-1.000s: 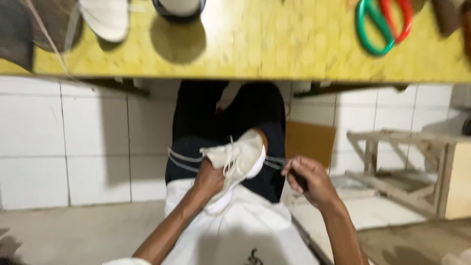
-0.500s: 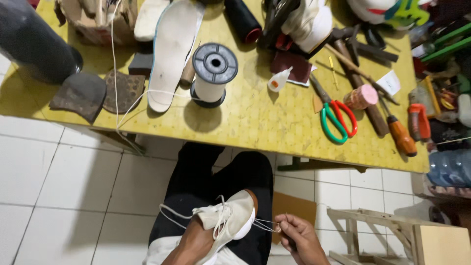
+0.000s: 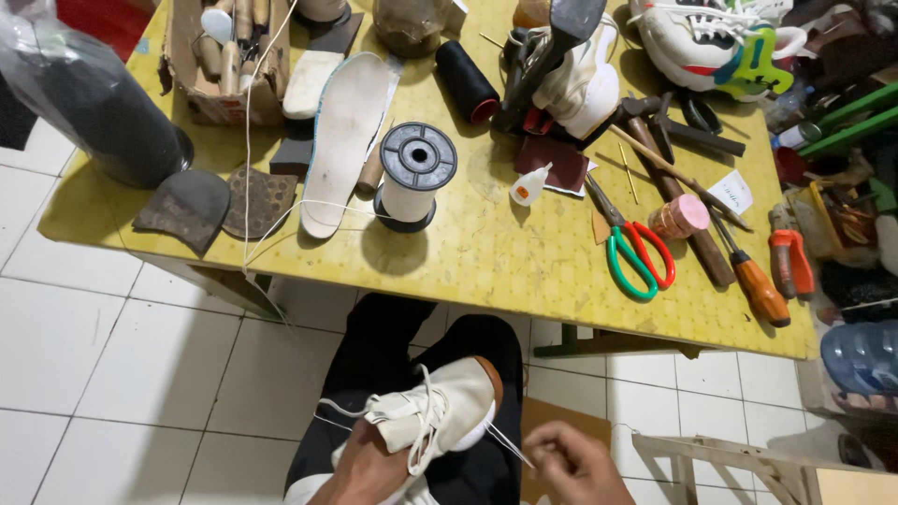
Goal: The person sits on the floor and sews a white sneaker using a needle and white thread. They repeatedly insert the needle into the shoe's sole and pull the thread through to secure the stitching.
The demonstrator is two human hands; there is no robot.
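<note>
You sat at a yellow dotted worktable [image 3: 486, 252] standing on a white tiled floor [image 3: 122, 374], with the cream lace-up shoe [image 3: 440, 411] resting on your lap below the table's near edge, above your black trousers [image 3: 393, 346]. Your left hand [image 3: 365, 472] gripped the shoe from underneath, at the laced side, while your right hand [image 3: 575, 463] was pinched closed around a thin pale thread [image 3: 510, 447] running taut from the shoe's side; whether a needle sat in those fingers could not be told. On the table, a grey-topped spool of white thread [image 3: 416, 178] stood near the front edge, just beside a white foam insole [image 3: 341, 140] lying flat. A loose strand of white cord [image 3: 248, 140] hung over the table's edge to the left. Two dark rubber heel pieces [image 3: 220, 204] lay at the left corner, near a tall black cylinder wrapped in plastic [image 3: 89, 103]. Further right lay red-and-green-handled scissors [image 3: 636, 252], an orange-handled screwdriver [image 3: 753, 281], a black thread cone [image 3: 468, 82] and a small white glue bottle [image 3: 528, 185]. A pale wooden frame [image 3: 748, 463] stood on the floor at your right.
</note>
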